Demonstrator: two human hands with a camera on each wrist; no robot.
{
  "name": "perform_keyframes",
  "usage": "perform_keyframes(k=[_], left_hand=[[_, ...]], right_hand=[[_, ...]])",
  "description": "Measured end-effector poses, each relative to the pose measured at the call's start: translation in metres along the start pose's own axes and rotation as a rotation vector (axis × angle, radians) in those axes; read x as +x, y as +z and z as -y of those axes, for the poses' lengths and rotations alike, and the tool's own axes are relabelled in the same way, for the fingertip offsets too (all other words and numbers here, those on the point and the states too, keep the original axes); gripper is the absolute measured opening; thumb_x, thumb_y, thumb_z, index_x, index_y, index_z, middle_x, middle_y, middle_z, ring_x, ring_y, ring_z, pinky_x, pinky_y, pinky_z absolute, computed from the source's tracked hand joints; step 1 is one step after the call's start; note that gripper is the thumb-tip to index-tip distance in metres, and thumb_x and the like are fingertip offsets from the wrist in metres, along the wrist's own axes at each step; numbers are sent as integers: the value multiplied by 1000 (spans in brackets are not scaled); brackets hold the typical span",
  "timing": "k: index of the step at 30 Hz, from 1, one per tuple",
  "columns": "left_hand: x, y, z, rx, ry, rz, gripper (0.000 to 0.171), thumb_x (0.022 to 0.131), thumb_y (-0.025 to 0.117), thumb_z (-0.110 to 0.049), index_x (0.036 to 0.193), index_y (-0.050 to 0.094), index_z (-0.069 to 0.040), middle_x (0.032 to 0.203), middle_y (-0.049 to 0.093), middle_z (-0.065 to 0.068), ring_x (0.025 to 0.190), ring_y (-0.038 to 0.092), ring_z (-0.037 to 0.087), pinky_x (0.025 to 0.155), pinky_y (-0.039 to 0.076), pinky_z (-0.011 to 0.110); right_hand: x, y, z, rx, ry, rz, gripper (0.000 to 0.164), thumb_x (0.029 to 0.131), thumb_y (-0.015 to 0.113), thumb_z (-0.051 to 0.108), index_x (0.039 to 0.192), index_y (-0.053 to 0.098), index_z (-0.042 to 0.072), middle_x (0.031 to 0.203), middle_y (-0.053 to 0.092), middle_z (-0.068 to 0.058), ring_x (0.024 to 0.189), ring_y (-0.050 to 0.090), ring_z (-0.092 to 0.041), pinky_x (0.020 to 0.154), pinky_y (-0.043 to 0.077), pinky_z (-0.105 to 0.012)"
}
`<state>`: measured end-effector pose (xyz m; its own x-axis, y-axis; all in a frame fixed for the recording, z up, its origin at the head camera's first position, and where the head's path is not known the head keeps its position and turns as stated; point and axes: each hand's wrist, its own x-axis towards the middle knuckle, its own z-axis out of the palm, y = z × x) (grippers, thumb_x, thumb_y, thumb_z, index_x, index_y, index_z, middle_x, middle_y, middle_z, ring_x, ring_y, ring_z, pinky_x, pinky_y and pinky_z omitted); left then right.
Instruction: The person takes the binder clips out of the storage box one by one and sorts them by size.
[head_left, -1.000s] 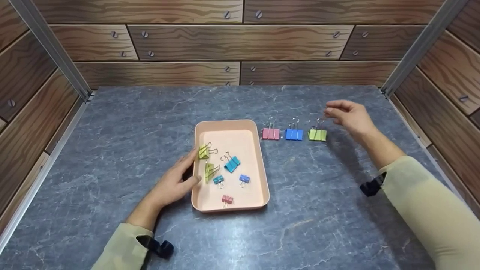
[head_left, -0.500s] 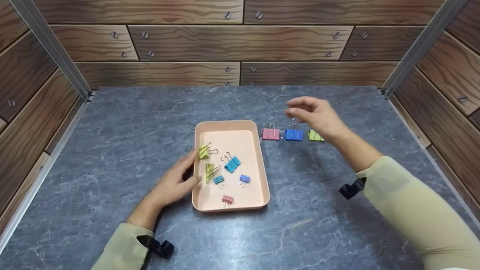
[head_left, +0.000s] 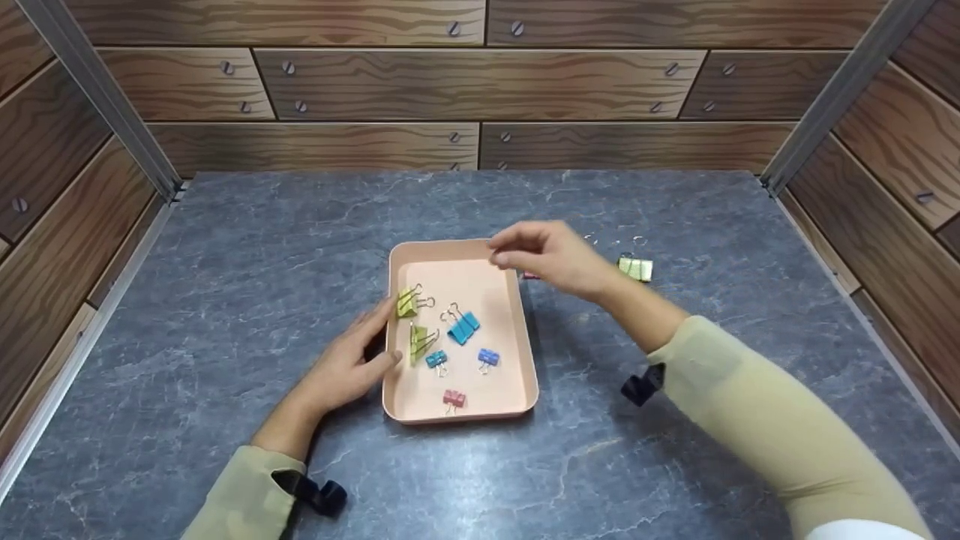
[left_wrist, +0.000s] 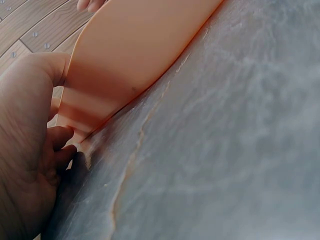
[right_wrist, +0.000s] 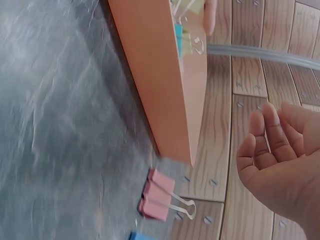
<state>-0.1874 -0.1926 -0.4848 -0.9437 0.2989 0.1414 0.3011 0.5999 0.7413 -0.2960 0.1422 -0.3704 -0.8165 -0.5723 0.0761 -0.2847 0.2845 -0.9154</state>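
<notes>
A peach tray [head_left: 529,375] holds several binder clips: two yellow-green ones at its left, a larger teal binder clip [head_left: 463,328], and small teal, blue and pink ones. My left hand [head_left: 349,367] grips the tray's left wall, thumb over the rim and fingers outside. Over the tray's far right corner hovers my right hand [head_left: 559,259], fingers loosely bent with nothing in them. Right of the tray, a pink binder clip [right_wrist: 157,195] and a blue binder clip [right_wrist: 142,236] are mostly covered by that hand in the head view. A yellow-green binder clip [head_left: 636,268] ends that row.
The dark blue marbled tabletop [head_left: 285,240] carries everything. Wood-patterned walls [head_left: 480,82] rise at the back and both sides, with metal posts at the far corners. Black wrist straps [head_left: 311,491] sit on both sleeves.
My right hand has swept left, from beyond the yellow-green clip, across the row of clips, to the tray's far right corner. The left hand, tray and clips have stayed put.
</notes>
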Motion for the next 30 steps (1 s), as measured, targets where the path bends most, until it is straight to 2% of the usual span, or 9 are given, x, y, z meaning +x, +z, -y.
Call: perform_keyframes(k=[4, 10, 18, 22, 26, 30], left_hand=[[0, 0, 0, -7, 10, -1, 83, 99, 66, -29, 170, 25, -23, 173, 28, 8, 157, 25, 43, 129, 16, 58], [0, 0, 1, -9, 7, -8, 83, 98, 67, -27, 170, 27, -23, 173, 30, 8, 156, 26, 45, 128, 19, 61], [-1, 1, 1, -4, 6, -10, 83, 97, 66, -29, 170, 27, -21, 173, 28, 11, 157, 25, 45, 129, 17, 59], [0, 0, 1, -6, 18, -11, 83, 97, 66, -30, 170, 27, -20, 173, 28, 9, 157, 26, 45, 129, 17, 59], [0, 0, 1, -5, 23, -11, 83, 97, 66, -30, 170, 27, -20, 173, 28, 10, 156, 26, 45, 129, 17, 59], [0, 0, 0, -5, 25, -10, 84, 97, 66, -29, 170, 27, -20, 173, 28, 11, 156, 26, 45, 129, 17, 57]], right_hand=[[6, 14, -3, -9, -26, 58, 28, 102, 70, 8, 128, 72, -2, 119, 76, -15, 111, 72, -29, 99, 60, -37], [15, 29, -8, -28, -27, 105, 28, 102, 69, 6, 129, 73, -2, 120, 76, -13, 111, 72, -22, 99, 59, -33], [23, 43, -18, -24, -5, 161, 31, 101, 71, 5, 130, 70, -7, 121, 75, -17, 113, 71, -22, 99, 58, -32], [26, 48, -21, -54, 11, 195, 32, 101, 71, 5, 131, 70, -6, 121, 76, -17, 111, 71, -21, 99, 57, -31], [27, 52, -22, -57, 37, 237, 33, 101, 69, 4, 133, 69, -6, 125, 74, -21, 112, 71, -22, 98, 58, -31], [29, 55, -24, -67, 27, 269, 33, 101, 67, 1, 133, 68, -8, 125, 73, -23, 112, 70, -22, 96, 59, -30]])
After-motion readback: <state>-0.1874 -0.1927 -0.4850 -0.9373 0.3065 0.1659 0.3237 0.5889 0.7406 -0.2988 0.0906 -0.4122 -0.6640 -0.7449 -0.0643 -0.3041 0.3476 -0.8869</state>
